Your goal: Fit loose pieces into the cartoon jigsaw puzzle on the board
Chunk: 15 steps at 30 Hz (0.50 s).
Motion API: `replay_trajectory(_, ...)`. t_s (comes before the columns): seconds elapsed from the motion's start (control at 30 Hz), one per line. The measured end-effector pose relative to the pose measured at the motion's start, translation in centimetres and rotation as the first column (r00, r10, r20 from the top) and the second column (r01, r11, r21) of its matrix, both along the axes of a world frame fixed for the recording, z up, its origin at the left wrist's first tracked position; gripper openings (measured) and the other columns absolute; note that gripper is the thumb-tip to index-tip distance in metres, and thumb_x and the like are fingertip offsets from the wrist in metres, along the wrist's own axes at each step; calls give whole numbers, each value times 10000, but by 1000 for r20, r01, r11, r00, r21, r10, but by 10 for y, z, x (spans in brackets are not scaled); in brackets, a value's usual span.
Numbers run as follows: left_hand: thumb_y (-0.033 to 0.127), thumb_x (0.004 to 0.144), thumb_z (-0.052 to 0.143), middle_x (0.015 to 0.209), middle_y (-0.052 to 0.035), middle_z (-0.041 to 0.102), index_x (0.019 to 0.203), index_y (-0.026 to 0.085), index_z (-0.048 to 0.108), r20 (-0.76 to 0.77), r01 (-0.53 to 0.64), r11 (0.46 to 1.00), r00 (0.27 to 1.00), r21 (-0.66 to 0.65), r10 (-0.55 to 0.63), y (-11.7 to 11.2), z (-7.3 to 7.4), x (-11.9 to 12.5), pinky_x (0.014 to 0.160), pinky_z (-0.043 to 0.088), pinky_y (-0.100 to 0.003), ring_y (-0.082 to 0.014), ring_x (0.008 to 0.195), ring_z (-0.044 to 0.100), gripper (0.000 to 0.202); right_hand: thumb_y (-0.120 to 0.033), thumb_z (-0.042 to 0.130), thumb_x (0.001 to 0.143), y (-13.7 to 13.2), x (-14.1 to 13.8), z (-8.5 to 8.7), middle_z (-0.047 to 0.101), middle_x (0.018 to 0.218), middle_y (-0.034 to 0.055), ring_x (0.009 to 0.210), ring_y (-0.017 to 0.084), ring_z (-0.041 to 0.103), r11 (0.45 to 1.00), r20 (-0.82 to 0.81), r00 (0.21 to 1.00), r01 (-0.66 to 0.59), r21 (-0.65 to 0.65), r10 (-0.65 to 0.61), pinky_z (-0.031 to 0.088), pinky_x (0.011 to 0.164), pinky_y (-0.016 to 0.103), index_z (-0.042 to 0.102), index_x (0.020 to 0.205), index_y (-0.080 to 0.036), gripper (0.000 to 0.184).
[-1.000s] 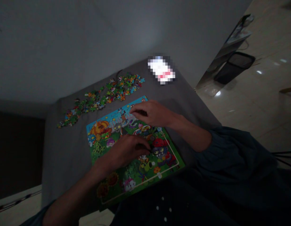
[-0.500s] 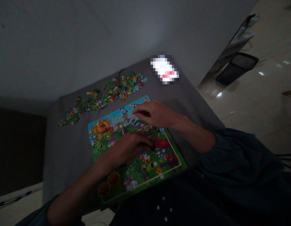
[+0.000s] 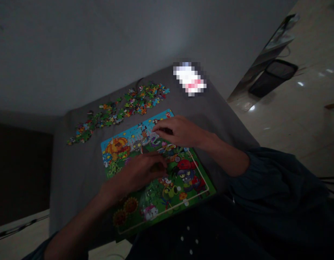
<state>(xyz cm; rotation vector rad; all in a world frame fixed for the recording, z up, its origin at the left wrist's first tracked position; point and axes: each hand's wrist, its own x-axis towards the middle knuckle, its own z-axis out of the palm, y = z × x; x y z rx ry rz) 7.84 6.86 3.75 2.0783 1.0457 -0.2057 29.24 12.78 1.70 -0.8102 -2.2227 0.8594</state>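
A colourful cartoon jigsaw board (image 3: 196,155) lies at a slant on the grey cloth, with blue sky along its far edge and green ground nearer me. My right hand (image 3: 178,130) is over its far right part, thumb and fingertips brought together in a pinch. Whatever is between those tips, if anything, is too small to make out. Over the middle of the board is my left hand (image 3: 142,168), its fingers curled down with the tips near the thumb. Dim light hides whether it holds a piece. Beyond the board, many loose jigsaw pieces (image 3: 134,103) spread in a long band.
A phone (image 3: 190,79) with a bright, blurred screen rests at the far right corner of the grey-covered table (image 3: 75,177). A pale wall (image 3: 102,47) rises behind. On the tiled floor to the right stands a dark bin (image 3: 272,77).
My left hand has drawn back a little to the left, and its fingers are more curled, uncovering more of the red-capped figure. My right hand stays in place.
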Motion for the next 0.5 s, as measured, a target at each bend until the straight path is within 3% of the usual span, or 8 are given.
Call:
replay_trajectory(0.13,329,912,726,1025,-10,708,983,238,710,-38,10,1000,999,-7,-10,-8,-3,3,744,455,-290,-186,876,672,117,-231,513,1004,1,-1,-2,705,860,36,738,149,571,1000,14,1000,6,5,-6,355,716,294,723,1085,-144,241)
replay_trajectory(0.5,373,983,610,1079,-44,687,1020,211,684,-55,-46,998,997,37,48,-23,-5,9,745,454,-321,-187,854,647,182,-240,523,1006,-1,0,1,721,885,51,764,150,586,1000,61,998,-6,-5,6,362,733,301,737,1137,-141,270)
